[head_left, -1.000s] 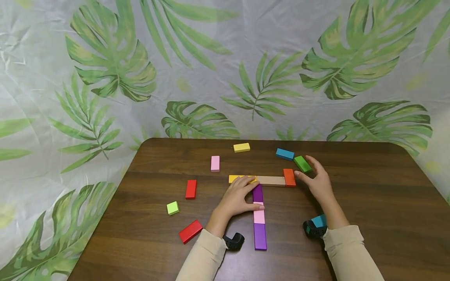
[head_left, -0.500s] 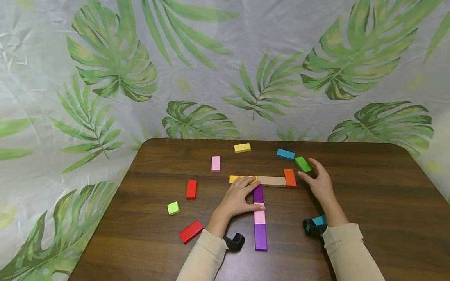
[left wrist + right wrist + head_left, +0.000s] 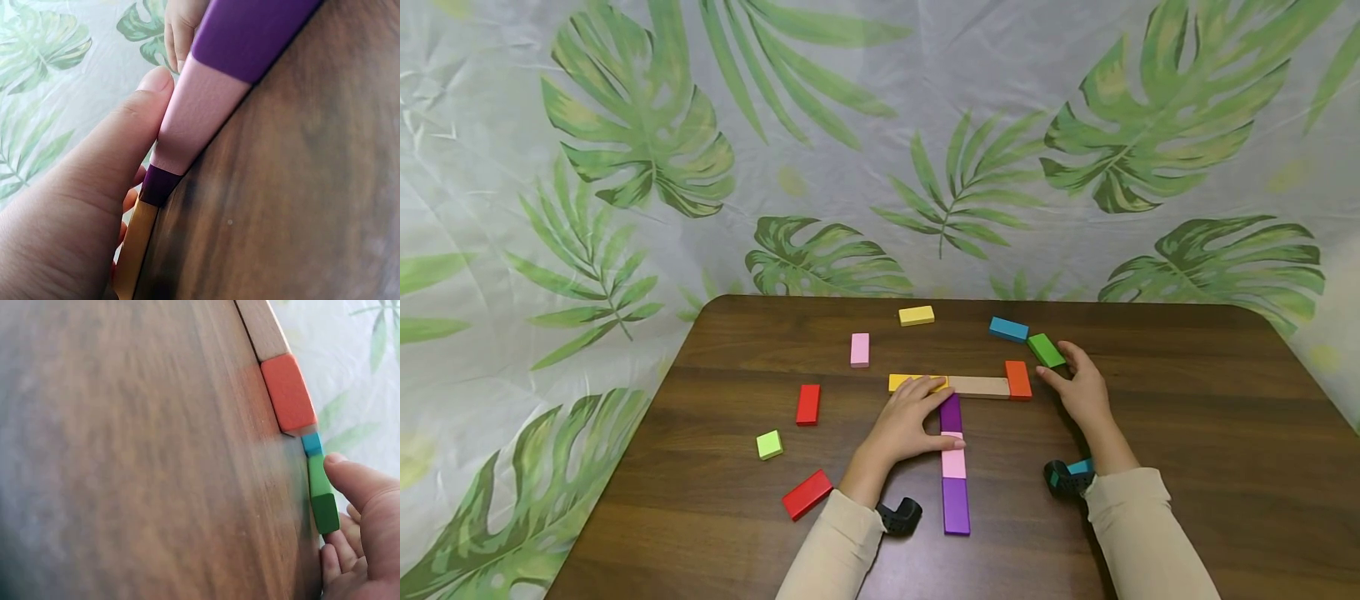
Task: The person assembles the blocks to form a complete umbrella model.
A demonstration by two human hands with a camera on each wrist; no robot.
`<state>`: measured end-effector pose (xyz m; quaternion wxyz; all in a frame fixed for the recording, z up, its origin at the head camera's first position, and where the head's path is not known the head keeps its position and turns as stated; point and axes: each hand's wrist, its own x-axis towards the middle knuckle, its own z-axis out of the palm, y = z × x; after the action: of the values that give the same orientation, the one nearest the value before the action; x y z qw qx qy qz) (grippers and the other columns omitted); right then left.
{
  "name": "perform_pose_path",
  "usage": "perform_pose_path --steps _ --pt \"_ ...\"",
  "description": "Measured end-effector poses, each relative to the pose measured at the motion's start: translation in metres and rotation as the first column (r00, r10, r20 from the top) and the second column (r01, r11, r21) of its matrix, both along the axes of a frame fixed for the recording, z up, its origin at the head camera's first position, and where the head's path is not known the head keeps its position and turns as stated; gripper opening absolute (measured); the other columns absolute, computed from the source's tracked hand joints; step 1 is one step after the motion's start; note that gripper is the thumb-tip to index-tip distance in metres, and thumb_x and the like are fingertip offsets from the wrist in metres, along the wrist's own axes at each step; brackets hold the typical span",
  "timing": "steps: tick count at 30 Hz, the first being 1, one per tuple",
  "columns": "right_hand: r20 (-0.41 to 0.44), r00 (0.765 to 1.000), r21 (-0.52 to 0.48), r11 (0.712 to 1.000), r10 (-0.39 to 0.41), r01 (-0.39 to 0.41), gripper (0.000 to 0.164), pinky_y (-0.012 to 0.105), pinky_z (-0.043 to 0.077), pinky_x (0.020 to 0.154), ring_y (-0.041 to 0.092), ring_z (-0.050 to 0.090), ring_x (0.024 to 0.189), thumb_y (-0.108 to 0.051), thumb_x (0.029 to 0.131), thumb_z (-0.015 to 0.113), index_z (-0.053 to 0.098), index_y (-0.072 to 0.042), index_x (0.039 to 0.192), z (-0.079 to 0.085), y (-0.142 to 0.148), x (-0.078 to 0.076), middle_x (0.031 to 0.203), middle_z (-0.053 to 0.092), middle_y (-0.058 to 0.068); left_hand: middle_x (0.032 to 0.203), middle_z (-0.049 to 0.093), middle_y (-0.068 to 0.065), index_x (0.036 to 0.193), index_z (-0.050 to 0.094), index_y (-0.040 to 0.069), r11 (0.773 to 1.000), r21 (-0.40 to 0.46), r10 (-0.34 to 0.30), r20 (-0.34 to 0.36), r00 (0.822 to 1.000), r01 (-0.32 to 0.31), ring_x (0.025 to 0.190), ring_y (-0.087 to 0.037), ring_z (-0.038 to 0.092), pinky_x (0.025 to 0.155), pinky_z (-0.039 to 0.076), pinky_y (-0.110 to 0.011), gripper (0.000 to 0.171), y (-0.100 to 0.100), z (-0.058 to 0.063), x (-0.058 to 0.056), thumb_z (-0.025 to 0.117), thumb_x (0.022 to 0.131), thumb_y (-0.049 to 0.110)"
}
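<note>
My left hand (image 3: 908,423) lies over the row of blocks with fingers extended, fingertips at the yellow-orange block (image 3: 897,382) and thumb on the pink block (image 3: 953,463). That pink block sits between a dark purple block (image 3: 951,412) and a lighter purple block (image 3: 956,507), forming a line. A plain wooden block (image 3: 979,387) joins the yellow-orange one, with an orange block (image 3: 1018,381) across its right end. My right hand (image 3: 1084,395) is beside the green block (image 3: 1045,351), thumb and fingers spread around its near end. In the right wrist view the thumb hovers close to the green block (image 3: 321,494).
A blue block (image 3: 1008,329) lies just left of the green one. Farther left are a pale yellow block (image 3: 917,316), a loose pink block (image 3: 860,350), two red blocks (image 3: 808,405) and a lime cube (image 3: 769,445). A leaf-print cloth (image 3: 820,167) hangs behind the table.
My right hand has shifted slightly to the right, its thumb drawing away from the orange block. The left hand and the blocks stay in place.
</note>
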<state>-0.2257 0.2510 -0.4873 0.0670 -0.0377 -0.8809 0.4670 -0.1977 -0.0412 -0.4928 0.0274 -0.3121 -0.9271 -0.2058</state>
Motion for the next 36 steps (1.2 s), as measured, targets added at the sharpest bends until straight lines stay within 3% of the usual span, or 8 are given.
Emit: perform_pose_path --steps 16,36 --pt "-0.012 0.999 0.140 0.989 -0.039 0.040 0.048 0.053 0.037 0.085 0.043 0.042 0.107 -0.014 0.089 0.058 0.041 0.006 0.129 -0.0003 -0.0019 -0.0034 0.122 0.042 0.030 0.140 0.034 0.003 0.136 0.043 0.022 1.000 -0.004 -0.003 0.009 1.000 0.003 0.132 -0.019 0.021 0.107 0.009 -0.033 0.082 -0.0010 0.0001 -0.0002 0.059 0.069 0.067" --pt "-0.067 0.993 0.066 0.993 -0.097 0.101 0.044 0.050 0.039 0.084 0.040 0.044 0.104 -0.007 0.089 0.055 0.043 0.006 0.130 0.0063 -0.0059 -0.0008 0.124 0.042 0.029 0.140 0.034 0.003 0.135 0.043 0.021 1.000 -0.004 -0.007 0.006 1.000 0.007 0.132 -0.019 0.021 0.107 0.009 -0.034 0.082 -0.0011 0.0005 0.0003 0.059 0.069 0.067"
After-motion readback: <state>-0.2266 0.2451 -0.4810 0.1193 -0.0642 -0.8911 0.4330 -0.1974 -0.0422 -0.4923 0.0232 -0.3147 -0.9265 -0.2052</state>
